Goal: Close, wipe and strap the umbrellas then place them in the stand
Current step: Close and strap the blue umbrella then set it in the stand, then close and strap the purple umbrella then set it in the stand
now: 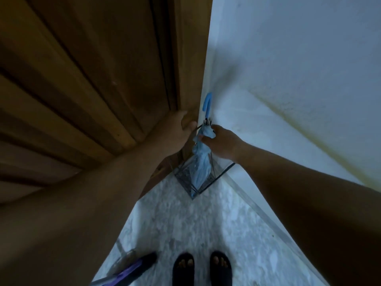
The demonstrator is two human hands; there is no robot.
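A folded light-blue umbrella (201,162) with a curved blue handle stands upright inside a thin black wire stand (223,172) in the corner between door and wall. My right hand (220,141) grips the umbrella's upper canopy just below the handle. My left hand (177,131) rests with fingers extended against the wooden door frame, next to the stand's top rim. A second umbrella, purple and black (134,269), lies on the floor at the bottom left, partly cut off by the frame edge.
A brown wooden door (82,89) fills the left side. A white wall (288,69) fills the right. The pale speckled floor (185,223) runs between them. My feet in black sandals (203,269) stand at the bottom centre.
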